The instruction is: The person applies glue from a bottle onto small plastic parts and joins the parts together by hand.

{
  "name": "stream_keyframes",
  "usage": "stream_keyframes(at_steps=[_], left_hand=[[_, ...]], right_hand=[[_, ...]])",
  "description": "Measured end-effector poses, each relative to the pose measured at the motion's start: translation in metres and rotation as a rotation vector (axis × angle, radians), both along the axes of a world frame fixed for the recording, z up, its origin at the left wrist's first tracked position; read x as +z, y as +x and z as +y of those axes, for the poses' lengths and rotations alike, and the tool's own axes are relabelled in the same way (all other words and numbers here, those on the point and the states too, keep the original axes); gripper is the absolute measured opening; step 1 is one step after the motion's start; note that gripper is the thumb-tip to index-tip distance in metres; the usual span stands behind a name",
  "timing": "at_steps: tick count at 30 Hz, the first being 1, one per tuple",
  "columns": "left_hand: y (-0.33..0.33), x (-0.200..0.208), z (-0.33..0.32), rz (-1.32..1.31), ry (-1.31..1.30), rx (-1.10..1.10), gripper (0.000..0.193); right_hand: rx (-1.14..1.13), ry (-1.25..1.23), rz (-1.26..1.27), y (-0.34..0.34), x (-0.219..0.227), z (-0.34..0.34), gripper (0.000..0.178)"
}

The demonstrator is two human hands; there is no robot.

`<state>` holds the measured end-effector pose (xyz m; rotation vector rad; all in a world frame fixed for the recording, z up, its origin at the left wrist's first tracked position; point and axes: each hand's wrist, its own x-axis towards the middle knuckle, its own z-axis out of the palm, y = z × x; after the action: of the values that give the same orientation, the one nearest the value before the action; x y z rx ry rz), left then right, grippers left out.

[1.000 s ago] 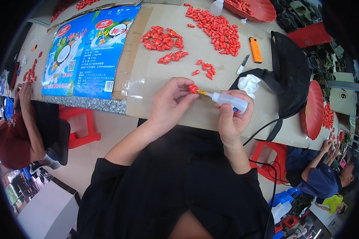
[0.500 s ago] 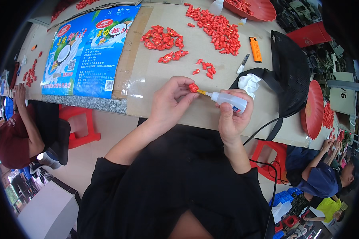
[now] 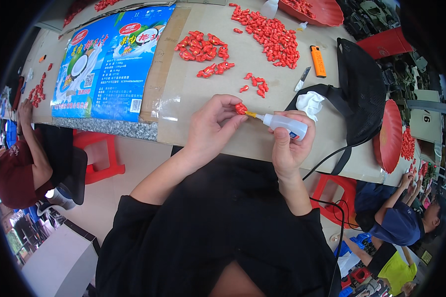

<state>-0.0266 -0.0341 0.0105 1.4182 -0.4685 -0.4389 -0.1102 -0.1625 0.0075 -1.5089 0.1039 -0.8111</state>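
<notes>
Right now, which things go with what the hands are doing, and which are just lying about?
In the job:
red piece, in the left hand
bottle, in the right hand, tip at the piece
red pile, probably

Seemingly just lying about:
lighter
blade
tissue
bag
blue sheet

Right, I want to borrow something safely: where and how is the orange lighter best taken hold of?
Probably by its two long sides at the middle, straight down from above: the orange lighter lies flat, slim and straight, with nothing on top. I'd stay clear of its near left corner, where the blade lies close.
</notes>
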Motion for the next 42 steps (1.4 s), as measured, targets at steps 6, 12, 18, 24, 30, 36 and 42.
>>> stream_keyframes(at_steps=[6,12,18,24,30,36,42], left_hand=[[0.0,-0.0017,0.0006,-0.009,0.006,0.0,0.023],[0.0004,-0.0033,0.0013,-0.004,0.017,0.0,0.023],[0.0007,-0.0051,0.0015,-0.002,0.019,0.007,0.023],[0.0003,-0.0029,0.0004,-0.002,0.01,0.002,0.023],[0.0005,-0.0031,0.0004,-0.007,0.016,0.005,0.023],[0.0007,-0.0014,0.0007,0.016,0.011,0.01,0.023],[0.0002,-0.0022,0.0004,0.01,0.009,0.021,0.022]], right_hand=[[0.009,0.0,0.0,0.0008,-0.0003,-0.001,0.03],[0.019,0.015,0.002,0.0001,0.0003,-0.0024,0.029],[0.023,0.044,0.011,0.0004,-0.0002,-0.0024,0.029],[0.018,0.12,0.006,0.0006,0.0023,-0.0042,0.029],[0.031,0.088,0.013,0.0012,-0.0011,-0.0047,0.028],[0.014,0.094,-0.004,0.0009,-0.0009,-0.003,0.029],[0.012,0.066,0.001,-0.0002,0.0009,-0.0006,0.028]])
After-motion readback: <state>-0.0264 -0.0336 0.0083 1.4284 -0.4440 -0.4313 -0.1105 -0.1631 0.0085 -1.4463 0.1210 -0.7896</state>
